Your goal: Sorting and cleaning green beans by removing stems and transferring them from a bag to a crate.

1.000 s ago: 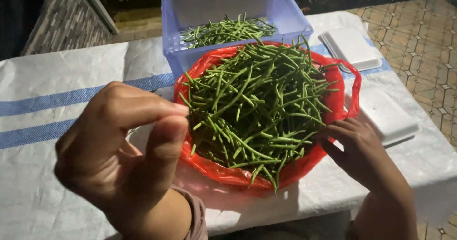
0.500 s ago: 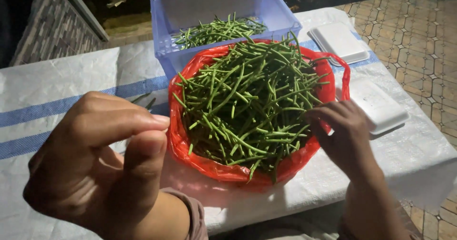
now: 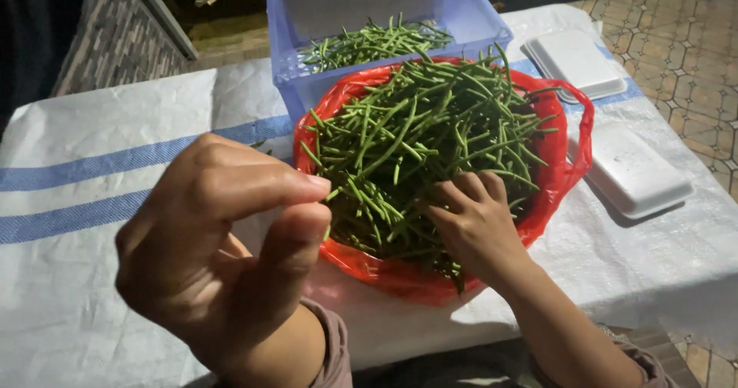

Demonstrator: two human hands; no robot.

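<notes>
Beans (image 3: 430,134) fill red bag (image 3: 557,173); fewer in blue tub (image 3: 469,19).

**Beans, bag and tub on the table**

A heap of green beans (image 3: 430,149) lies in a plastic bag (image 3: 553,180) near the table's (image 3: 92,126) front edge. Behind it, touching, stands a plastic tub (image 3: 307,19) holding more beans (image 3: 369,42). Two foam trays (image 3: 576,61) lie toward the right edge, one behind the other.

green beans (image 3: 430,134), red bag (image 3: 557,165), blue-striped cloth (image 3: 92,165)
</notes>
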